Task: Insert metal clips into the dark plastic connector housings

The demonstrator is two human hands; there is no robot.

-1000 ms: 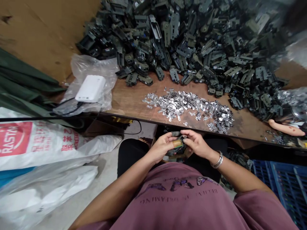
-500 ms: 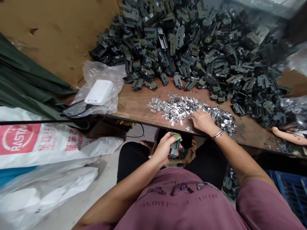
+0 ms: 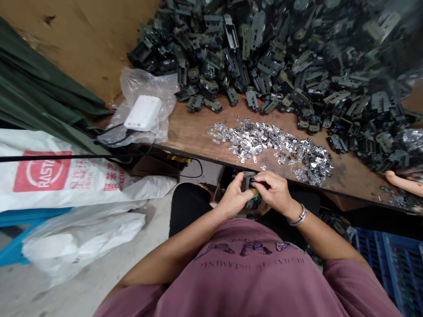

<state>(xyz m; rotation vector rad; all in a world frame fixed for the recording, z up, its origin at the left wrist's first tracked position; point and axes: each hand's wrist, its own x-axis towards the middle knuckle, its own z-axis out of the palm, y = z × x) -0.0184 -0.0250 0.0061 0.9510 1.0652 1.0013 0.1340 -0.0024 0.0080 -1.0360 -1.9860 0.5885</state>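
My left hand (image 3: pixel 235 197) grips a small dark plastic part (image 3: pixel 247 181) just below the front edge of the wooden table (image 3: pixel 185 136). My right hand (image 3: pixel 274 190), with a metal bangle on its wrist, meets it from the right, fingertips pinched on the same part; whether it holds a small metal piece I cannot tell. A heap of small shiny metal clips (image 3: pixel 271 145) lies on the table just beyond my hands. Behind it rises a big pile of dark plastic parts (image 3: pixel 297 66).
A white box (image 3: pixel 143 112) on a clear plastic bag sits at the table's left corner, with black cables running off it. White printed sacks (image 3: pixel 66 176) lie on the floor at left. A blue crate (image 3: pixel 393 259) is at lower right. Another person's hand (image 3: pixel 403 182) rests at the right edge.
My right hand was on the heap of metal clips half a second ago; it has come back down to the part in my left hand. The view shifted slightly.
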